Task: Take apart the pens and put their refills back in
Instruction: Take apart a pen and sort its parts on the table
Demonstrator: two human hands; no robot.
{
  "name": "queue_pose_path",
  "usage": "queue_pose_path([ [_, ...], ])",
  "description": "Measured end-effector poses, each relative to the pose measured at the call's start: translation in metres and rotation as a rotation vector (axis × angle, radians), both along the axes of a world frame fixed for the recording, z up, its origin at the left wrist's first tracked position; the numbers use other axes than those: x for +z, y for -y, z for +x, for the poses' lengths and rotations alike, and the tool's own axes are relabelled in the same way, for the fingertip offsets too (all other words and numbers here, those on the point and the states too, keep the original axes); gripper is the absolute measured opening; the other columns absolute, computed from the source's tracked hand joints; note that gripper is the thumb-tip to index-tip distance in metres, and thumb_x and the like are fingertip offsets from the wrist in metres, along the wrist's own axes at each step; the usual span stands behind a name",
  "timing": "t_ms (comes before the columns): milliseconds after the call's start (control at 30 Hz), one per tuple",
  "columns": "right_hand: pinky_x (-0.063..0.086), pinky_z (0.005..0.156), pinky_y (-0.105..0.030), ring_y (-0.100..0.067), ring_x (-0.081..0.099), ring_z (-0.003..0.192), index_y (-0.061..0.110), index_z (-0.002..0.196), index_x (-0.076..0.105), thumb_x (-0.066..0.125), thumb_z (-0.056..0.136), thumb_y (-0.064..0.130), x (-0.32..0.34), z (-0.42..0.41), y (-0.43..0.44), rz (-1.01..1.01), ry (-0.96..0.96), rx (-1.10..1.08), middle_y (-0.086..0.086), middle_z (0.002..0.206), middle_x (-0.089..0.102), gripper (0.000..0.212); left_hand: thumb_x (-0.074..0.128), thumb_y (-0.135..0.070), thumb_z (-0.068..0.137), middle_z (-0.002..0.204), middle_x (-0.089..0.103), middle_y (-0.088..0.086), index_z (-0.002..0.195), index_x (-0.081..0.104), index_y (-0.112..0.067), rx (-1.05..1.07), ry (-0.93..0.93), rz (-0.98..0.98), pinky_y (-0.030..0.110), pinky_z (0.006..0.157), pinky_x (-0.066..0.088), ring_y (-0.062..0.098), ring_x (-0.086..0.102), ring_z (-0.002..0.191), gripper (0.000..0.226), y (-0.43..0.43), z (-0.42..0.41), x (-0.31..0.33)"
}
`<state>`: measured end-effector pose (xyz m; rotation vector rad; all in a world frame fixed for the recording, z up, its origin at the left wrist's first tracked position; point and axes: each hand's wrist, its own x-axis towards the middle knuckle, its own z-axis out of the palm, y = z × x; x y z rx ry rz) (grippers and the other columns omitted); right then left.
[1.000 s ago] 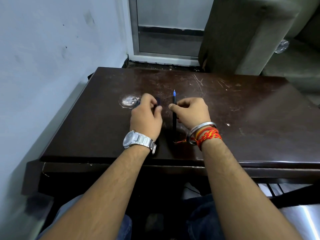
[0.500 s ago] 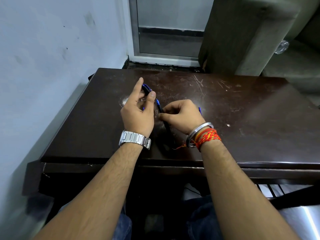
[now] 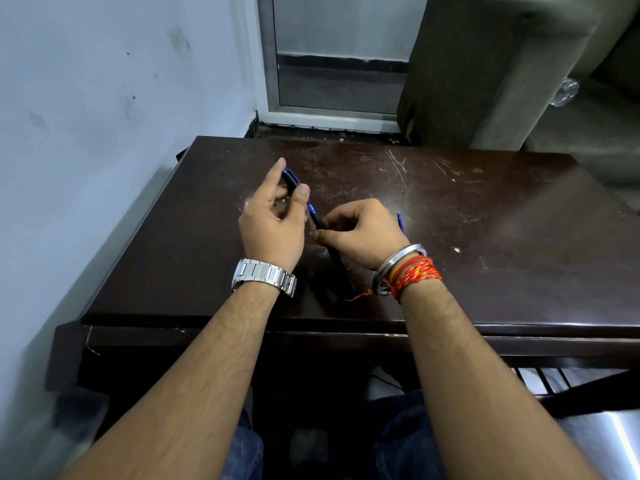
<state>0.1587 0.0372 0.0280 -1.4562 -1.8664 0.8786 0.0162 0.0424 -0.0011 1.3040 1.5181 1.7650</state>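
A black pen with blue trim (image 3: 316,219) is held slantwise above the dark wooden table (image 3: 485,237). My left hand (image 3: 273,223) pinches its upper end, where a blue clip shows, between thumb and fingers. My right hand (image 3: 360,233) grips the pen's middle and lower barrel, whose black end pokes out below the palm. A second blue pen part (image 3: 401,223) peeks out behind my right hand; whether that hand holds it or it lies on the table I cannot tell.
The table stands against a pale wall (image 3: 86,133) on the left. Behind it are a door frame (image 3: 332,109) and a grey sofa arm (image 3: 485,64). A scuffed, shiny patch (image 3: 249,206) marks the tabletop by my left hand.
A second ago both hands rested low on the table beside an upright pen. They have since lifted a pen and now hold it slanted between them, the left hand raised farther.
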Motion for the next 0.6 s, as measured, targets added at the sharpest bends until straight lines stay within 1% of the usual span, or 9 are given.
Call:
queue_pose_path([
  [100, 0.045, 0.056, -0.016, -0.002, 0.061, 0.061, 0.019, 0.084, 0.077, 0.078, 0.08, 0.028, -0.0008, -0.0004, -0.0001, -0.004, 0.016, 0.021, 0.007, 0.07, 0.069, 0.011, 0.067, -0.033, 0.084, 0.097, 0.072, -0.003, 0.132, 0.055, -0.035, -0.037, -0.014, -0.037, 0.043, 0.074, 0.06, 0.018, 0.072, 0.083, 0.049, -0.0021, -0.0047, -0.001],
  [167, 0.045, 0.057, -0.016, -0.002, 0.061, 0.062, 0.02, 0.084, 0.077, 0.078, 0.08, 0.029, -0.0009, 0.0002, -0.0002, -0.003, 0.03, 0.032, 0.008, 0.07, 0.069, 0.01, 0.067, -0.029, 0.087, 0.096, 0.073, -0.004, 0.134, 0.054, -0.032, -0.057, -0.019, -0.04, 0.04, 0.07, 0.061, 0.012, 0.072, 0.077, 0.049, -0.0023, -0.0051, -0.0007],
  [233, 0.045, 0.057, -0.016, -0.002, 0.061, 0.062, 0.021, 0.084, 0.077, 0.078, 0.08, 0.029, -0.0013, 0.0008, -0.0004, 0.004, 0.042, 0.03, 0.007, 0.07, 0.069, 0.009, 0.065, -0.026, 0.088, 0.096, 0.074, -0.005, 0.134, 0.053, -0.03, -0.088, -0.003, -0.036, 0.038, 0.067, 0.062, 0.006, 0.072, 0.074, 0.048, -0.0016, -0.0029, -0.0002],
  [300, 0.045, 0.057, -0.017, -0.003, 0.06, 0.062, 0.021, 0.083, 0.076, 0.078, 0.08, 0.029, -0.0014, -0.0005, 0.0004, 0.014, 0.052, 0.034, 0.005, 0.07, 0.07, 0.009, 0.063, -0.025, 0.087, 0.094, 0.075, -0.004, 0.133, 0.054, -0.028, -0.108, 0.038, -0.041, 0.039, 0.068, 0.061, 0.005, 0.071, 0.074, 0.047, -0.002, -0.0024, -0.0002],
  [367, 0.049, 0.06, -0.023, -0.008, 0.062, 0.065, 0.018, 0.084, 0.076, 0.077, 0.081, 0.027, -0.001, -0.0019, 0.001, 0.023, 0.056, 0.033, 0.001, 0.073, 0.071, 0.01, 0.06, -0.025, 0.085, 0.09, 0.075, -0.005, 0.132, 0.054, -0.026, -0.109, 0.085, -0.05, 0.037, 0.067, 0.061, 0.004, 0.07, 0.072, 0.047, -0.0033, -0.003, -0.0008],
  [467, 0.057, 0.068, -0.03, -0.015, 0.068, 0.071, 0.017, 0.088, 0.076, 0.076, 0.082, 0.025, 0.0002, -0.0009, 0.0009, 0.0, 0.026, 0.011, -0.002, 0.075, 0.073, 0.011, 0.056, -0.018, 0.088, 0.085, 0.075, -0.012, 0.13, 0.054, -0.025, -0.121, 0.113, -0.053, 0.029, 0.065, 0.057, 0.001, 0.069, 0.074, 0.043, -0.0033, -0.002, -0.0032],
  [533, 0.058, 0.066, -0.029, -0.013, 0.069, 0.065, 0.018, 0.086, 0.076, 0.076, 0.083, 0.024, -0.0002, -0.0011, 0.0008, -0.006, -0.024, 0.0, -0.002, 0.071, 0.073, 0.007, 0.056, -0.016, 0.089, 0.084, 0.075, -0.013, 0.126, 0.055, -0.028, -0.145, 0.134, -0.063, 0.034, 0.066, 0.058, 0.004, 0.069, 0.076, 0.038, -0.0027, -0.0008, -0.0032],
  [600, 0.059, 0.064, -0.029, -0.011, 0.069, 0.061, 0.02, 0.083, 0.075, 0.076, 0.083, 0.024, -0.0021, -0.0032, 0.0006, 0.023, -0.065, -0.013, -0.002, 0.068, 0.074, 0.005, 0.057, -0.017, 0.087, 0.083, 0.076, -0.009, 0.121, 0.057, -0.029, -0.168, 0.146, -0.079, 0.039, 0.066, 0.059, 0.008, 0.071, 0.079, 0.035, -0.0017, 0.0012, -0.0031],
])
